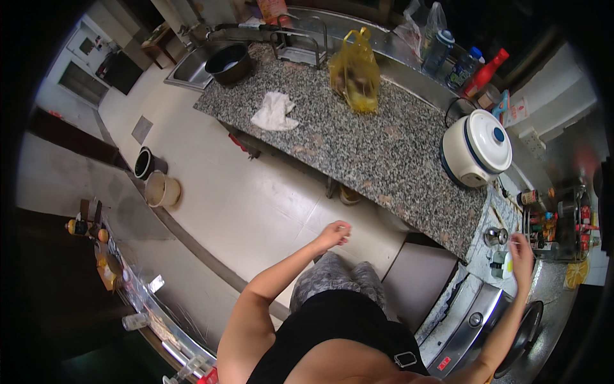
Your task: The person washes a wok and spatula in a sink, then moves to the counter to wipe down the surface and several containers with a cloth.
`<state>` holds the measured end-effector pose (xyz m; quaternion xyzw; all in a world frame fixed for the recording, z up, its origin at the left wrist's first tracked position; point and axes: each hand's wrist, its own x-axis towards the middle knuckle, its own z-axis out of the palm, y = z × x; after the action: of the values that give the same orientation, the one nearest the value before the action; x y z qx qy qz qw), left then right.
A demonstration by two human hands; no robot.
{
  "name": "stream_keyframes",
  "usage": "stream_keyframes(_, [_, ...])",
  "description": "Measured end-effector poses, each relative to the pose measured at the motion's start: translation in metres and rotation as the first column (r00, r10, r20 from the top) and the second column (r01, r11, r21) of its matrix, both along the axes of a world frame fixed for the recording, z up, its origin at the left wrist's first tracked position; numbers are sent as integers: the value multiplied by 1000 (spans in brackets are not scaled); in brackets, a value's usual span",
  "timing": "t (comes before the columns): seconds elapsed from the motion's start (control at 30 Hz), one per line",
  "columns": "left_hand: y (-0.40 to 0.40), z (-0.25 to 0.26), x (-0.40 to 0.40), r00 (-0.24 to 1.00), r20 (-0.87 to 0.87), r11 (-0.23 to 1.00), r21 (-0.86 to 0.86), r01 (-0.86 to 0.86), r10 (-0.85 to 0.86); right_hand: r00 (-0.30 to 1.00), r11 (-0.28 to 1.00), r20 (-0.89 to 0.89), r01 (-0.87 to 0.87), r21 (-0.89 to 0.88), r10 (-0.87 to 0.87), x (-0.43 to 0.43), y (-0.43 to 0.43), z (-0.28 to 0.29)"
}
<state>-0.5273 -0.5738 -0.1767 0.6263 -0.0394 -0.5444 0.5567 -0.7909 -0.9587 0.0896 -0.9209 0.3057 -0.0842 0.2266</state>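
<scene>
My left hand (336, 234) hangs over the tiled floor in front of my thighs, fingers loosely curled, holding nothing that I can see. Off to the right, my right hand (521, 245) is beside a small steel-lidded jar (495, 236) and a small container with a yellow mark (501, 265); whether it touches or holds anything cannot be told. A cream rice cooker (476, 148) with a blue-knobbed lid stands on the granite countertop (336, 144). Farther along lie a yellow plastic bag (356, 77) with things inside and a crumpled white cloth (276, 112).
A dark pot (229, 64) rests at the edge of the steel sink (189, 69), near a wire rack (300, 50). Bottles (437, 52) line the back ledge. A gas stove (472, 321) and a seasoning rack (556, 225) are at right. Two buckets (163, 189) stand on the floor.
</scene>
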Motion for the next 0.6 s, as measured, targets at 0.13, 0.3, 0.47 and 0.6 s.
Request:
stream_keyframes(0.13, [37,-10,59,977,81,979,20,-201,198,990,927,-7,-128,353,140,99,58,-41])
stream_keyframes(0.3, [34,-12,140,889,273,926,-22,-376,367,984,770,25,-154,620,176,157,74,-112])
stream_keyframes(0.47, [-14,25,221,757,488,886,-80,-457,435,976,615,12,-147,775,218,194,75,-174])
stream_keyframes(0.6, [-4,-16,321,254,963,868,198,-455,-86,979,566,6,-123,815,205,211,75,-189])
